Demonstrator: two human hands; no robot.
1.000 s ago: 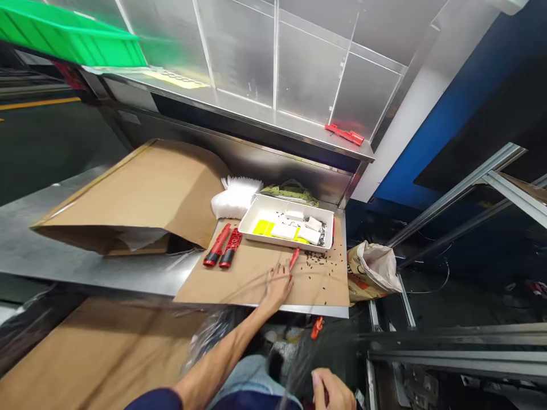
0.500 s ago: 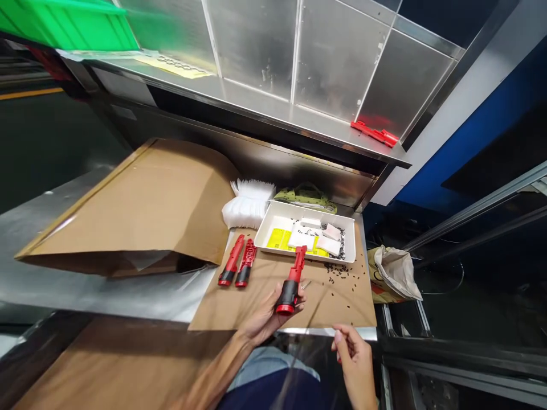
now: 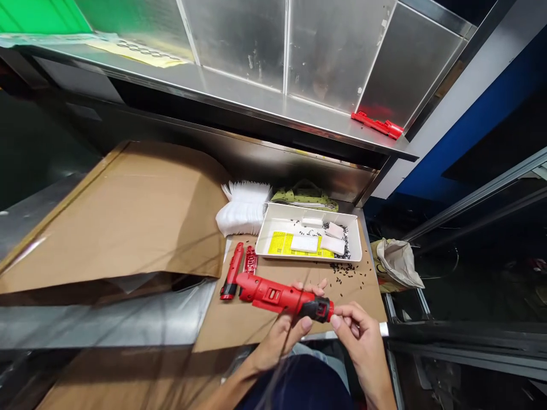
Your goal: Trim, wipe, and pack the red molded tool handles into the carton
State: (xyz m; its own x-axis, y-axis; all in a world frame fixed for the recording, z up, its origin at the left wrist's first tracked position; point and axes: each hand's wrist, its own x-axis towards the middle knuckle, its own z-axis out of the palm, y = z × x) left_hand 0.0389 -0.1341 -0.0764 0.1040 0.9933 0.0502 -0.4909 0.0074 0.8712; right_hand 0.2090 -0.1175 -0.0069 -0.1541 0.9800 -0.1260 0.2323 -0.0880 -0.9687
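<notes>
A red and black plastic tool housing [image 3: 273, 296] lies nearly level above the cardboard sheet, its black end to the right. My left hand [image 3: 284, 336] is wrapped round it from below, thumb in front and fingertips showing behind. At the red rim of the black end, my right hand [image 3: 356, 330] pinches with thumb and forefinger; its other fingers are curled. Two similar parts lie on the cardboard behind: a red housing [image 3: 233, 270] with a black end, and a red half shell [image 3: 250, 261], partly hidden by the held one.
A white tray [image 3: 265, 230] holds yellow labels, pale pads and small black pieces; more black pieces [image 3: 346, 279] are scattered on the cardboard sheet [image 3: 213, 330]. White sheets [image 3: 245, 208] and a large cardboard box [image 3: 128, 210] stand left. Another red part [image 3: 378, 124] rests on the metal shelf.
My left hand has turned the housing from upright to nearly level, its black end swinging right. My right hand has come up to touch that end. The head view has shifted slightly.
</notes>
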